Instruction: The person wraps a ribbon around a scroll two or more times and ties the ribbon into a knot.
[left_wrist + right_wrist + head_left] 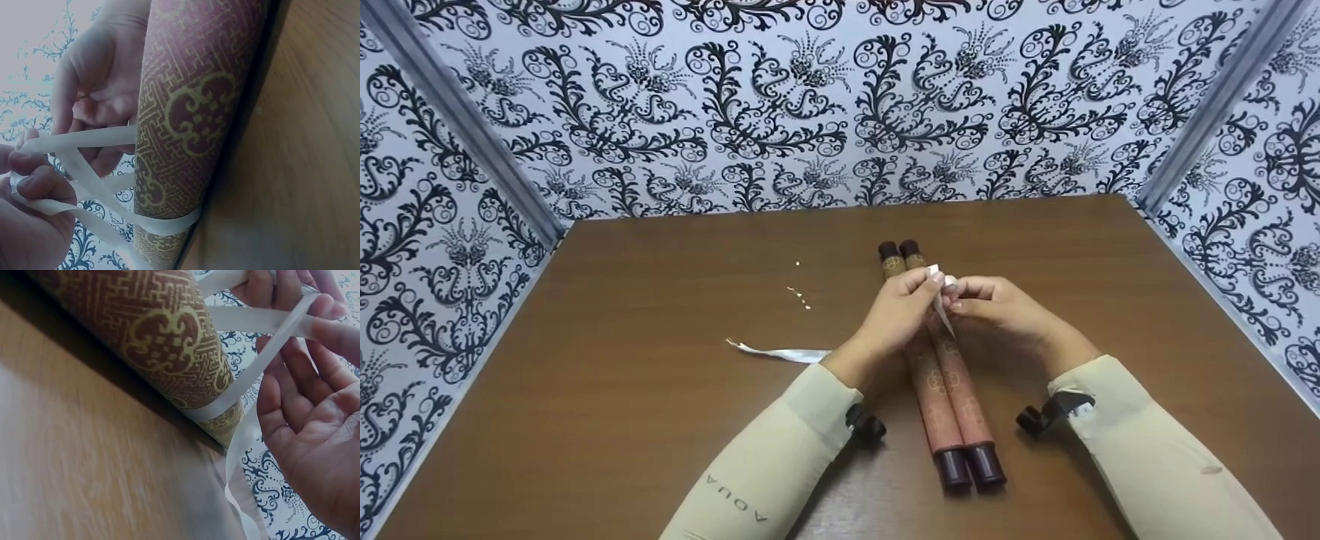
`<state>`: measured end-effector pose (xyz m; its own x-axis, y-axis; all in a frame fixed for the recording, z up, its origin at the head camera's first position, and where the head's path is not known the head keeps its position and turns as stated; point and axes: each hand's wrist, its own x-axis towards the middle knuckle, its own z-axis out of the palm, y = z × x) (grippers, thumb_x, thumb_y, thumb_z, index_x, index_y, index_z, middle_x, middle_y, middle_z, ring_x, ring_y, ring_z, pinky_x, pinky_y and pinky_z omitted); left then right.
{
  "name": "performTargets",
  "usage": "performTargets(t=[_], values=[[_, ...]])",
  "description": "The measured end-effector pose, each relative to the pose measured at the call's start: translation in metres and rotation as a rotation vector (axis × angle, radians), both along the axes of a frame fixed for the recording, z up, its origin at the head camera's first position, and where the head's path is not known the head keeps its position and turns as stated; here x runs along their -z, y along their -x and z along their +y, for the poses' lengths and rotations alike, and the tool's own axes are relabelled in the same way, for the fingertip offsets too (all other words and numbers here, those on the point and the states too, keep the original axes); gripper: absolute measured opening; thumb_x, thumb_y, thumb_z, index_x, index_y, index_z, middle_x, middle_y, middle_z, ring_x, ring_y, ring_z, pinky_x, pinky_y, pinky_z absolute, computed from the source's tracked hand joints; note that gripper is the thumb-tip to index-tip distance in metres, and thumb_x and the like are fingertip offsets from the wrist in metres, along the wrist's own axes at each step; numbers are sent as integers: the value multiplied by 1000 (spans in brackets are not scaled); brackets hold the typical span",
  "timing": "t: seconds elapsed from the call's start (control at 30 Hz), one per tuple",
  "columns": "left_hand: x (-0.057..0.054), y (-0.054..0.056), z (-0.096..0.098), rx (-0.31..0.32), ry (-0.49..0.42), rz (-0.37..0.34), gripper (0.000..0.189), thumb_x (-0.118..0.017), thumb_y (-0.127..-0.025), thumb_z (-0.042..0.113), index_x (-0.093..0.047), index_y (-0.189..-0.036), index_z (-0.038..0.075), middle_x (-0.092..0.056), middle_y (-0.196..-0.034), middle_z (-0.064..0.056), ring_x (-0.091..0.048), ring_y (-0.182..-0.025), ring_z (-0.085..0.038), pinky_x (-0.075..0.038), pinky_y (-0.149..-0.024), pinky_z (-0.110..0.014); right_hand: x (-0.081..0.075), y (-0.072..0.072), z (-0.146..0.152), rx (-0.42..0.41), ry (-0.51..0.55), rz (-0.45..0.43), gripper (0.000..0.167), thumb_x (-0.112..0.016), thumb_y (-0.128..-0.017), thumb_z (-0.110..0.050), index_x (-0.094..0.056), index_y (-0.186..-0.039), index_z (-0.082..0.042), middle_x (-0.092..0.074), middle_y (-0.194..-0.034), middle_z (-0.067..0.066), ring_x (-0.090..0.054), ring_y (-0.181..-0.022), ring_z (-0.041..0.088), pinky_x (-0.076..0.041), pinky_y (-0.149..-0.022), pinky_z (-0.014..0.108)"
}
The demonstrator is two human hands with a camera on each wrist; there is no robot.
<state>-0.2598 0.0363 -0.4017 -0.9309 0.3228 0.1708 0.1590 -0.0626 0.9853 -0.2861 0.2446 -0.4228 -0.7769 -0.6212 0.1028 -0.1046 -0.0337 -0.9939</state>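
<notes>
I see the left grip [898, 307] and right grip [1011, 311] pinching ribbon [107, 136] over two tubes [936, 386]; pale flecks [808, 307] at their nine o'clock

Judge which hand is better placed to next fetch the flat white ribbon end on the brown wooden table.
Left, probably: the ribbon end lies nearer the left hand; the right hand is mostly beyond two red-gold cylinders.

two patterned reddish rolls [939, 409], dark-capped, side by side; white ribbon [163, 226] looped round, lengths crossing.
</notes>
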Motion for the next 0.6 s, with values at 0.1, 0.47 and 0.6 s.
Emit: performTargets(t=[0.1, 0.47, 0.6], values=[[0, 0, 1, 5, -51, -34, 30, -51, -109, 18, -71, -103, -4, -67, -83, 2, -62, -77, -7, -51, -71, -20, 2, 0, 2, -26, 14, -16, 24, -58, -101, 2, -74, -108, -14, -74, -105, -6, -69, -100, 6, -57, -93, 26], [3, 3, -3, -29, -50, -70, 30, -51, -109, 19, -70, -95, 0, -67, -78, 0, -56, -61, -8, -47, -58, -23, 7, 0, -2, 34, -126, 85, 14, -71, -93, 0, -70, -100, -12, -71, -96, -4, -66, -91, 8, -55, -81, 22], [5, 5, -4, -68, -34, -80, 30, -52, -108, 19, -71, -98, -2, -70, -81, -2, -64, -69, -9, -56, -67, -28, 7, -1, -5, 79, -149, 71, 11, -77, -91, -8, -69, -97, -13, -71, -95, -2, -66, -90, 8, -55, -81, 22]])
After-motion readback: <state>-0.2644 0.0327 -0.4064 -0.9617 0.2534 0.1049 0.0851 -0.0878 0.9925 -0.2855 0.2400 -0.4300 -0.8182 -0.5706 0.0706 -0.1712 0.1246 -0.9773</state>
